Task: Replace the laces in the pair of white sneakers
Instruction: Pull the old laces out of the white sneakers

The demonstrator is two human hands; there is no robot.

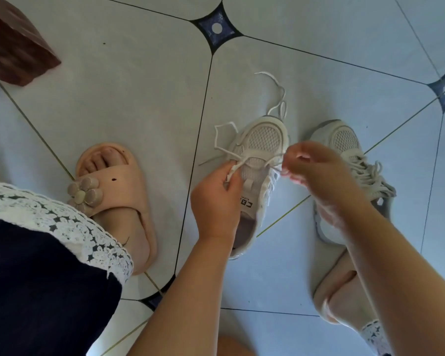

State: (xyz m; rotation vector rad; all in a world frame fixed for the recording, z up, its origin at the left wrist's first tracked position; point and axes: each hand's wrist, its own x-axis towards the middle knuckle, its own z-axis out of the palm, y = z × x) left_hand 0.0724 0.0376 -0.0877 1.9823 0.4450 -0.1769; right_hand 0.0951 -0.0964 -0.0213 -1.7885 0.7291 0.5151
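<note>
Head view: two white sneakers are seen on the tiled floor [139, 98], side by side and a little apart, toes pointing away from the person. The first sneaker [265, 140] lies between the two hands; the second sneaker [344, 140] stands to its right.

One lace [226, 129] is threaded only through the lower eyelets of the first sneaker. One loose end is coiled on the floor beside the toe on the left, the other trails beyond the toe. The lace is pinched over the tongue by the left hand [216, 199], between thumb and curled fingers [233, 173]. On the other side it runs into the right hand [316, 168], where it is held by curled fingers [288, 173]; that hand is blurred, so the exact grip is hard to make out.

The second sneaker is fully laced. Its heel and much of its side are hidden behind the right forearm.

Two pink slippers are worn. The left slipper [129, 181] carries one flower [84, 194] and is partly covered by a dark skirt [36, 278] with a white lace hem. The right slipper [329, 265] is largely hidden by the forearm.

Three dark tile insets are counted. One brown block [13, 47] is cut off at the upper left corner.
</note>
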